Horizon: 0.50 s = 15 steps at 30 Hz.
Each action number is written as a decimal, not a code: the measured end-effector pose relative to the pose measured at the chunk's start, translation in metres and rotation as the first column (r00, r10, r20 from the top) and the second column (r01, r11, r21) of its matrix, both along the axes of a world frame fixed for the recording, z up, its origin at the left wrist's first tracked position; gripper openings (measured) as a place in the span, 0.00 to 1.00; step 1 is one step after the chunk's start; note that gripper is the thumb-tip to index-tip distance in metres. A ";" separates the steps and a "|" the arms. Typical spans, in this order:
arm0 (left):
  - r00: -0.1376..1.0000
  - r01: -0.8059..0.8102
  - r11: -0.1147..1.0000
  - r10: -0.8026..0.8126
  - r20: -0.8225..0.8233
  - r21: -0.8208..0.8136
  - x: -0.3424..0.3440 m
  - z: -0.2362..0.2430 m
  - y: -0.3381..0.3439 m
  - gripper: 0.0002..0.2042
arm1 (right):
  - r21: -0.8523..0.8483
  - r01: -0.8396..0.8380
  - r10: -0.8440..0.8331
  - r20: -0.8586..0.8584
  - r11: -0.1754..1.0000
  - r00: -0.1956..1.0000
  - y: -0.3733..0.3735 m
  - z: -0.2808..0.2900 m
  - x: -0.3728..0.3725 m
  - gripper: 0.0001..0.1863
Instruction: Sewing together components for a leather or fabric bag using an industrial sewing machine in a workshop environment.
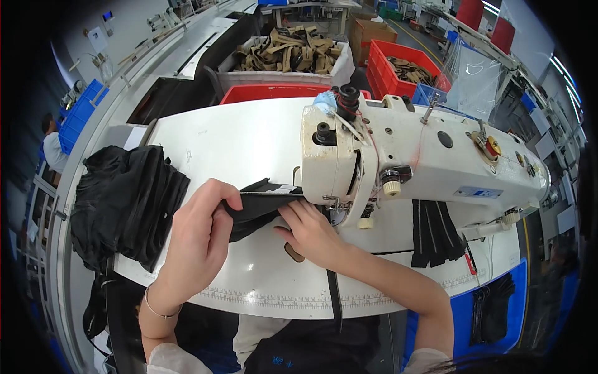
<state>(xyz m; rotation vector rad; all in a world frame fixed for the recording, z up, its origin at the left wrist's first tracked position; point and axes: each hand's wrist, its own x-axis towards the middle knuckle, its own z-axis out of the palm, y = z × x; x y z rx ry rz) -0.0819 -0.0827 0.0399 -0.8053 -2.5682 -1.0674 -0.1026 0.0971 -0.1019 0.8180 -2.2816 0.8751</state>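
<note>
A black fabric piece (255,206) with a pale patch on top stretches toward the needle area of a white sewing machine (339,162). My left hand (202,234) pinches its left end between thumb and fingers, lifted over the tabletop. Close to the presser foot, my right hand (311,234) rests its outstretched fingers against the lower edge of the fabric, thumb held apart; the fingertips are partly hidden there. Left of my left hand lies a thick stack of black fabric pieces (128,199). A narrow black strip (334,299) hangs over the table's front edge beside my right wrist.
Striped black strips (434,234) lie under the machine arm, with red-handled snips (469,257) alongside. A blue bin (514,311) with black pieces stands at lower right. Behind the table are a white-lined container (339,71) of tan-and-black pieces and a red crate (380,68).
</note>
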 end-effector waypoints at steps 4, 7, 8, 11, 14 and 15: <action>0.999 0.036 0.996 -0.038 -0.021 -0.080 -0.019 0.011 -0.002 0.06 | 0.015 -0.048 0.047 0.057 0.999 0.997 0.003 -0.015 -0.001 0.09; 0.999 -0.036 0.989 0.038 0.012 -0.143 -0.047 0.000 -0.025 0.07 | -0.145 -0.202 0.231 0.220 0.969 0.948 0.008 0.014 0.017 0.07; 0.999 -0.035 0.983 0.040 0.025 -0.178 -0.055 -0.007 -0.030 0.07 | -0.199 -0.163 0.221 0.317 0.966 0.922 0.009 0.019 0.024 0.07; 0.996 -0.064 0.968 0.047 -0.073 -0.242 -0.062 -0.028 -0.036 0.09 | -0.208 -0.142 0.225 0.460 0.968 0.859 0.015 0.025 0.026 0.09; 0.977 -0.080 0.984 0.109 0.185 -0.158 -0.061 -0.020 -0.039 0.09 | -0.169 -0.141 0.211 0.541 0.976 0.814 0.019 0.017 0.027 0.12; 0.976 -0.078 0.984 0.107 0.188 -0.159 -0.061 -0.021 -0.040 0.09 | -0.166 -0.112 0.188 0.572 0.980 0.798 0.020 0.015 0.028 0.13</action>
